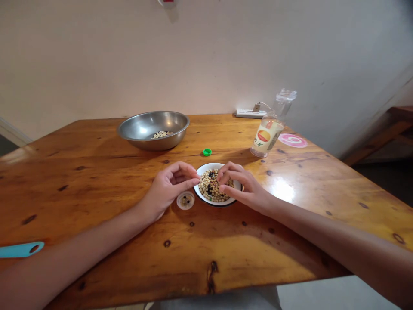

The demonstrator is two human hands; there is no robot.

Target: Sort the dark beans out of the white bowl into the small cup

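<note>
A white enamel bowl (pixel 238 187) with a dark rim holds pale dried beans (pixel 213 193) mixed with some black ones. At its left rim is my left hand (pixel 171 185), thumb and fingertips pinched together; whatever they hold, if anything, is too small to make out. My right hand (pixel 241 183) reaches over the bowl's right side, its fingers curved and apart just above the beans, with nothing visible between them. Beside the bowl, below my left hand, lies a small round white lid (pixel 185 201) with a few dark and pale beans in it.
A wide steel basin (pixel 153 125) with pale beans stands at the back left. A green bottle cap (pixel 207 152) lies behind the bowl. Back right are a clear plastic bottle (pixel 266 137), a pink disc (pixel 293 141) and a power strip (pixel 251 113). A turquoise handle (pixel 21 250) shows at left.
</note>
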